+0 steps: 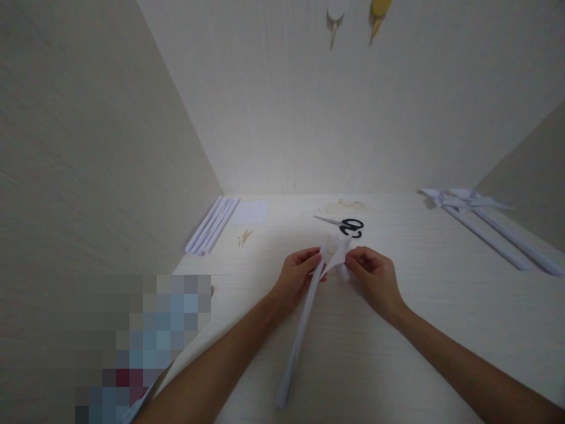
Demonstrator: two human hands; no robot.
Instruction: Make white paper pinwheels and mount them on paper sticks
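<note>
My left hand is closed around the upper part of a rolled paper tube, whose lower end slants down towards me. At the tube's top sits a folded white paper pinwheel, slightly blurred. A thin, light-coloured stick shows between tube and pinwheel. With thumb and fingers together, my right hand pinches the pinwheel's right edge. Just beyond my hands lies a pair of scissors with black handles, blades pointing left.
Several rolled paper tubes lie at the left beside a white paper sheet and small sticks. Light-coloured scraps lie behind the scissors. Two paper pinwheels on tubes rest at the right. Walls enclose the table; two hooks hang on the back wall.
</note>
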